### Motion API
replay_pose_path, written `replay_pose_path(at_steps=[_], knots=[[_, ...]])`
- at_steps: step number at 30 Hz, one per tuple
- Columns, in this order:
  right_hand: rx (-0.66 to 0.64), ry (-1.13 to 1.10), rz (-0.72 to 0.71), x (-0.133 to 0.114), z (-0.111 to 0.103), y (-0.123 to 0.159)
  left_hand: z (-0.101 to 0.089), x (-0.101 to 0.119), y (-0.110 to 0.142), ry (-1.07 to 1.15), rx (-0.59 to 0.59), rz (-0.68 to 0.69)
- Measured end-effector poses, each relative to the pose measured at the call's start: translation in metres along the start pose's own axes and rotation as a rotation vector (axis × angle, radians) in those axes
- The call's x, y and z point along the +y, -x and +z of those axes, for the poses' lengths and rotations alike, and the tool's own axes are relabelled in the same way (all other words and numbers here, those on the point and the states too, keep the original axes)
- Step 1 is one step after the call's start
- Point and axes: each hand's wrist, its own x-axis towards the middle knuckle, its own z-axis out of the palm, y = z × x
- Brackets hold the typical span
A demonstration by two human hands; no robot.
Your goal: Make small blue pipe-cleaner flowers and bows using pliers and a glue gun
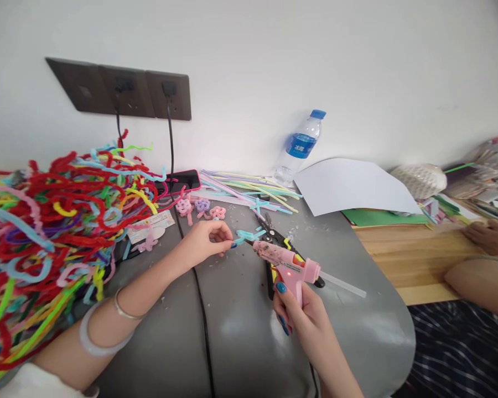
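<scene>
Fingers wrapped round its handle, my right hand [299, 315] holds a pink hot glue gun [288, 265], with a clear glue stick [343, 283] sticking out of its back. The nozzle points left, at a light-blue piece of bent pipe cleaner [249, 236]. My left hand [209, 241] pinches the left end of that piece between thumb and fingers. Whether the nozzle touches it I cannot tell. Pliers with black and yellow handles [269, 273] lie partly hidden beneath the gun. Pink and purple pipe cleaner flowers [202, 205] rest just beyond my left hand.
A big tangle of coloured pipe cleaners [78, 221] fills the left side. Straight pastel pipe cleaners [249, 190], a phone [186, 181], a water bottle [301, 146] and white paper [357, 185] lie along the wall. A black cable [201, 315] crosses the grey table. Another person's arm [479, 282] is at right.
</scene>
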Motion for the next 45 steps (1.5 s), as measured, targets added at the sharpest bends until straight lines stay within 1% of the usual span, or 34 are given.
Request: replay_pose_path(at_steps=[12,19,25,32,39,45], knots=[[-0.008,0.004,0.003,0.0019,-0.0008,0.0008,0.0001,-0.0017,-0.0002,0.009,-0.009,0.015],[0.012,0.080,-0.019,-0.0016,-0.0032,0.0006,0.0004,-0.0011,-0.0015,0.009,-0.007,0.019],[0.025,0.095,-0.016,-0.0032,-0.0029,0.0006,0.0002,0.0013,-0.0002,-0.007,-0.006,0.014],[-0.021,0.103,-0.023,-0.0048,-0.0023,0.0003,0.0002,0.0004,-0.0005,-0.007,-0.013,0.002],[-0.002,0.098,-0.036,-0.0043,-0.0032,-0.0003,0.0001,-0.0001,-0.0008,0.000,0.000,0.008],[0.002,0.103,-0.016,-0.0041,-0.0055,-0.0014,-0.0001,0.0000,-0.0012,0.008,0.001,0.012]])
